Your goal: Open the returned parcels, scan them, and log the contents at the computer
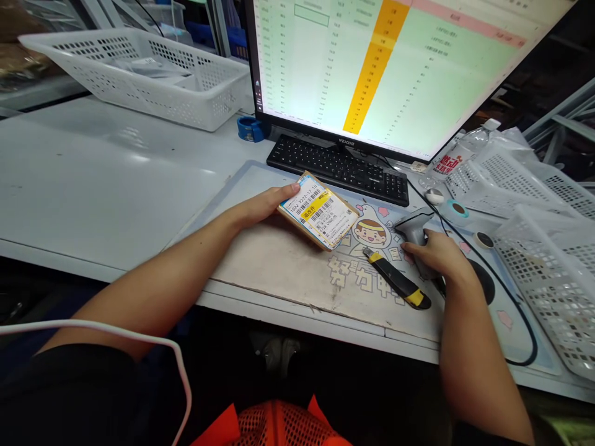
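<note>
My left hand (pixel 274 201) grips the left end of a small brown parcel (pixel 320 214), its thumb on top by the edge. A white shipping label with barcodes and a yellow band covers the parcel's upper face, which is tilted toward me. My right hand (pixel 437 251) is wrapped round the handle of a grey barcode scanner (pixel 415 229), whose head points left toward the parcel. Between the two hands, a black and yellow utility knife (pixel 397 279) lies on the printed desk mat (pixel 288 260). The fingers under the parcel are hidden.
A black keyboard (pixel 339 167) sits below a large monitor (pixel 395 74) showing a spreadsheet. White baskets stand at the back left (pixel 153 80) and right (pixel 548 272). A blue tape roll (pixel 251 129) is near the keyboard. A black cable (pixel 493 272) curves across the mat's right side.
</note>
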### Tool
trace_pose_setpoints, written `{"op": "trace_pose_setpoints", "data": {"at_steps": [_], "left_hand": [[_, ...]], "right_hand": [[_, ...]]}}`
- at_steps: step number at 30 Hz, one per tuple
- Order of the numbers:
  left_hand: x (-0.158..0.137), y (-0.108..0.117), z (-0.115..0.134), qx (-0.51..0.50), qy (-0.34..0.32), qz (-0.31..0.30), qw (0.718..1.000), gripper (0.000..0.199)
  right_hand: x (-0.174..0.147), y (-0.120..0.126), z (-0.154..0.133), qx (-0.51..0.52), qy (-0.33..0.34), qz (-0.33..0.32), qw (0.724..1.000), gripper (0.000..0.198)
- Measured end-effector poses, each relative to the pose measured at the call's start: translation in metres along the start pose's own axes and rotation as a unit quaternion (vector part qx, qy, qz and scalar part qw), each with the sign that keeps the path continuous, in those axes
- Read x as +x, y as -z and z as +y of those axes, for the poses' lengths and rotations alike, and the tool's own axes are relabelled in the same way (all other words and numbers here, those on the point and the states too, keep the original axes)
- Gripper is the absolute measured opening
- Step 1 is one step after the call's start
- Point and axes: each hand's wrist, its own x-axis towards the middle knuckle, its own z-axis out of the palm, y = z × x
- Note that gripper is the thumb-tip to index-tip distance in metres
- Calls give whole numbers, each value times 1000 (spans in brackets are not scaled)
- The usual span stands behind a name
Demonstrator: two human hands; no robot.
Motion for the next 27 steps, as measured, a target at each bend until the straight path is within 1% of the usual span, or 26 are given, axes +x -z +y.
{"op": "trace_pose_setpoints", "data": {"at_steps": [8,13,19,24,27], "left_hand": [[-1,0,1,-6,-9,-2,1000,81],[-1,0,0,-7,-12,-2,1000,79],[0,1,0,-4,-17,-9,1000,88],[1,1,0,-17,-9,-5,1000,79],[-2,3,1,-54,20,-19,998,75]], "right_hand": [[-3,-3,-1,13,3,34,999,48],[-8,0,-8,29,-19,38,999,46],[-9,3,-16,51,-42,74,995,51],[-10,4,-20,64,-49,78,994,50],[-11,6,-21,60,-39,69,995,51]]}}
